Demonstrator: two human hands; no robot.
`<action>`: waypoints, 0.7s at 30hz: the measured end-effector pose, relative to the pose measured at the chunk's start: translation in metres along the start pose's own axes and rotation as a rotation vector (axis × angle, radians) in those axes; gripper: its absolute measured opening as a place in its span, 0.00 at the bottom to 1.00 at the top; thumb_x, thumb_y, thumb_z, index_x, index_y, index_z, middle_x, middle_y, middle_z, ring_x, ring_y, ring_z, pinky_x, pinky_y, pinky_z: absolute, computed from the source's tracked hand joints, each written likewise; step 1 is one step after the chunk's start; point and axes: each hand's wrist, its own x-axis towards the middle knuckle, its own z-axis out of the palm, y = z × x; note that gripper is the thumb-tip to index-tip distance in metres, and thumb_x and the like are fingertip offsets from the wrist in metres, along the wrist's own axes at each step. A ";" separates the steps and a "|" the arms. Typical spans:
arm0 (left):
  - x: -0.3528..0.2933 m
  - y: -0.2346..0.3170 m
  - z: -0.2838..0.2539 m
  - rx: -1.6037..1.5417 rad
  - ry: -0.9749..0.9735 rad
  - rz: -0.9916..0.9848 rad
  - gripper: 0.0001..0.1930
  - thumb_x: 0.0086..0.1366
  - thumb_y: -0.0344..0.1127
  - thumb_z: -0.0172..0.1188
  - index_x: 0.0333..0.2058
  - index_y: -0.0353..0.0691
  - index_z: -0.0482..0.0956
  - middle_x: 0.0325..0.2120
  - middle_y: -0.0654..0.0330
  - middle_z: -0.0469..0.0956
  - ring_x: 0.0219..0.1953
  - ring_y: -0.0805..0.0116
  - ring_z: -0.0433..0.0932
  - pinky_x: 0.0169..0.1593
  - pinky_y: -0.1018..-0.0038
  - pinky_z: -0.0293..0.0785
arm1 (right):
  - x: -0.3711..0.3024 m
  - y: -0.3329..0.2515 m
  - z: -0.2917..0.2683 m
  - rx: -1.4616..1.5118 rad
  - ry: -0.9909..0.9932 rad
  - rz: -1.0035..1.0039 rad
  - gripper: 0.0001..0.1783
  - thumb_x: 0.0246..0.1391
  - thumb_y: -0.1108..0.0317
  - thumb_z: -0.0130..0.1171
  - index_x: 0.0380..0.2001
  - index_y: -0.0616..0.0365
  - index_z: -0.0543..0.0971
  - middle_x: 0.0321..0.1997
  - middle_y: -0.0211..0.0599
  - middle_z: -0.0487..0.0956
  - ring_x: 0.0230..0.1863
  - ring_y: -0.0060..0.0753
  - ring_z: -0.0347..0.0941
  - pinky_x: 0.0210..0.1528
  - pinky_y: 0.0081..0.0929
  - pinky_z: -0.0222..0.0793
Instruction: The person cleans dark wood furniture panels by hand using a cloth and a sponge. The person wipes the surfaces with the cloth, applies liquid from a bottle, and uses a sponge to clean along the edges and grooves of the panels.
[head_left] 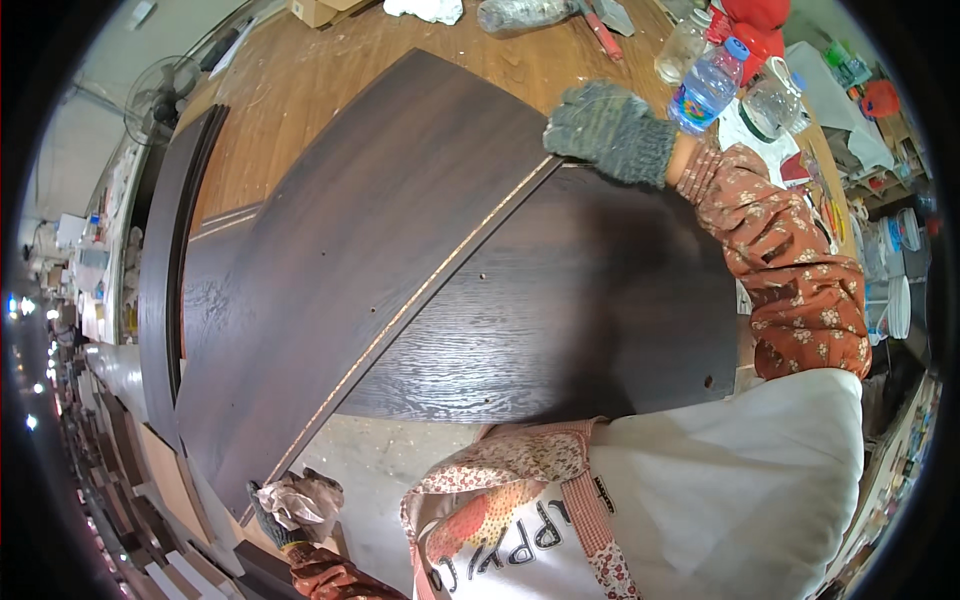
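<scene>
Brown boards (pixel 470 350), two, overlap; right hand (pixel 605 130) and left hand (pixel 272 520) grip the upper board (pixel 370 220), left also one wad (pixel 302 497).

I wear the one camera giving this view on my head, at the left of a side-by-side pair, so it looks down and forward past my apron (pixel 720 470) onto the surface (pixel 290 125). It sits close above the work: the tilted board (pixel 370 240) fills much of the middle, with my right hand (pixel 610 130) at upper right and my left hand (pixel 275 515) low at the left. The lens is a wide fisheye, bending straight edges toward a black rim and reaching out to the fan (pixel 160 100) at upper left and the floor (pixel 390 450) below.
</scene>
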 end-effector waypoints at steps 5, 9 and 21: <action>-0.003 -0.001 0.006 0.033 0.031 0.008 0.15 0.68 0.47 0.48 0.37 0.41 0.74 0.27 0.62 0.72 0.27 0.70 0.71 0.33 0.74 0.70 | 0.024 -0.036 -0.005 -0.011 0.037 0.070 0.07 0.43 0.66 0.53 0.29 0.48 0.75 0.31 0.27 0.75 0.38 0.35 0.73 0.40 0.33 0.69; -0.001 0.000 0.007 0.046 0.030 0.011 0.15 0.68 0.47 0.48 0.38 0.41 0.73 0.28 0.62 0.71 0.29 0.69 0.70 0.34 0.74 0.69 | 0.017 -0.020 -0.001 -0.019 -0.017 0.030 0.05 0.43 0.67 0.53 0.27 0.45 0.76 0.29 0.28 0.77 0.36 0.35 0.74 0.36 0.35 0.68; -0.001 -0.001 0.018 0.071 0.015 0.012 0.16 0.69 0.47 0.47 0.42 0.39 0.70 0.34 0.59 0.67 0.35 0.66 0.67 0.39 0.72 0.67 | 0.044 -0.054 -0.002 0.018 0.007 -0.008 0.01 0.38 0.68 0.55 0.18 0.48 0.76 0.22 0.35 0.76 0.30 0.43 0.75 0.24 0.37 0.67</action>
